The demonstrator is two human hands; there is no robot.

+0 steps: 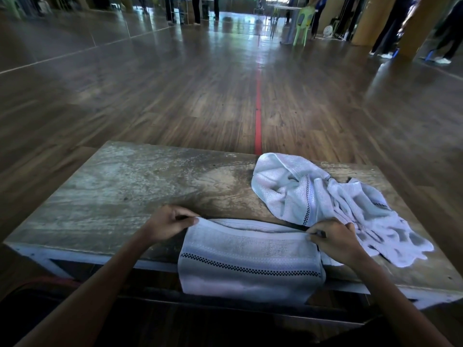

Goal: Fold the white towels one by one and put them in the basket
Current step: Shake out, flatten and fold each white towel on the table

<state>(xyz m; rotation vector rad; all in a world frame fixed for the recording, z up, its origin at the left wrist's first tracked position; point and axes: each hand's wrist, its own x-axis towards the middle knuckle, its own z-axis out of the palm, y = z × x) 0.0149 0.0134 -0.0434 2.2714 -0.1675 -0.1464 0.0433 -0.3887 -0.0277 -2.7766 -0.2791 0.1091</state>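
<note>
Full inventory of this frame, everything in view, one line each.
folded towel: 1, white with a dark checked stripe, at the near table edge, hanging over it
crumpled towels: heap, count unclear, white, on the right of the table
table: 1, worn grey-brown top, pale frame, in front of the person
floor: dark wood planks, all around
tape line: 1, red, on the floor, running away from the table
chair: 1, light green, far back right
people: several, dark clothes, standing at the back
left hand: pinches the folded towel's far left corner
right hand: pinches its far right corner
</note>
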